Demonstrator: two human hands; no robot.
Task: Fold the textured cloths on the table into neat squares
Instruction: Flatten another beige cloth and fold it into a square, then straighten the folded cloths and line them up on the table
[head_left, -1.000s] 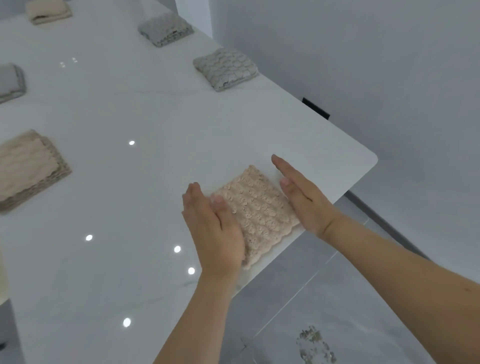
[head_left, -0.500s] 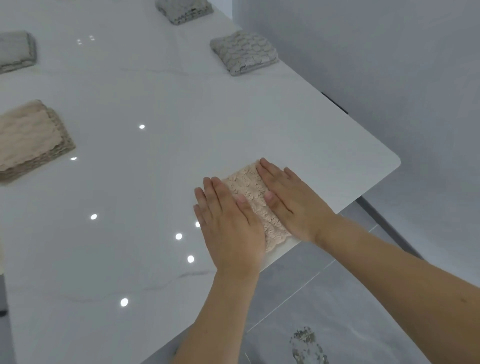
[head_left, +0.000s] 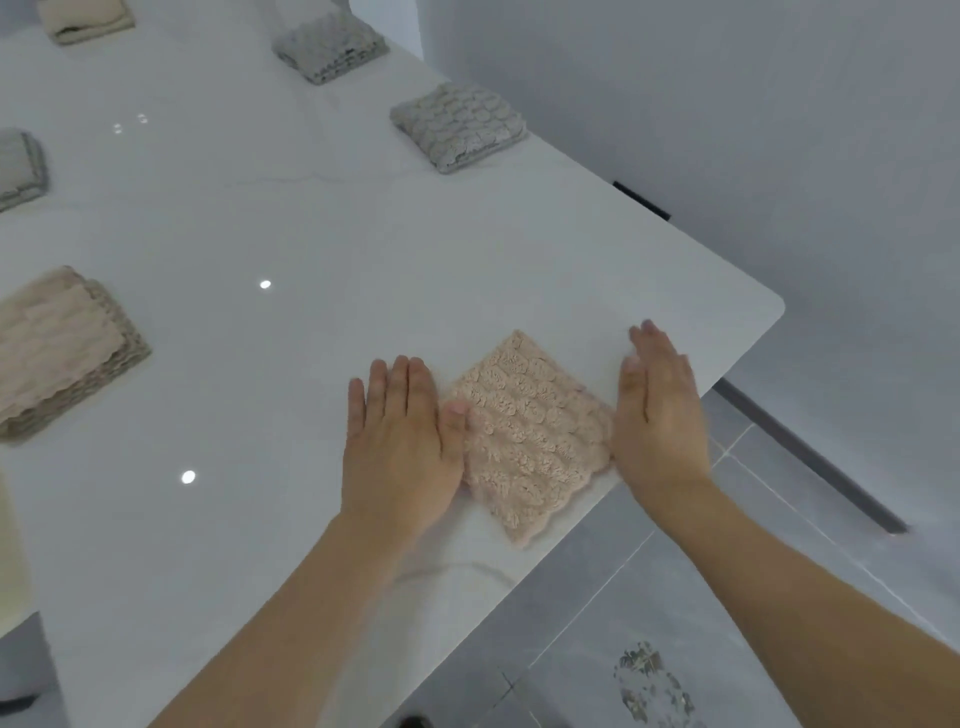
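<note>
Pink cloth (head_left: 530, 431), folded to a square, lies near the table (head_left: 311, 234) corner between 2 flat hands; left hand (head_left: 402, 441) touches its left edge with fingers straight, right hand (head_left: 657, 410) stands edge-on at its right side, gripping nothing; best to press both sides inward evenly, keeping edges aligned.

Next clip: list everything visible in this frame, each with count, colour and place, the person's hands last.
Pink cloth: one, pink, folded square at the table's near right edge, between the hands.
Grey cloths: three, grey, folded; two along the far right side, one at the left edge.
Beige cloths: one stack at the left, one folded piece far left.
Table: one, glossy white.
Floor: grey tiles, lower right.
Left hand: flat, at the pink cloth's left side.
Right hand: straight fingers, at its right side.
</note>
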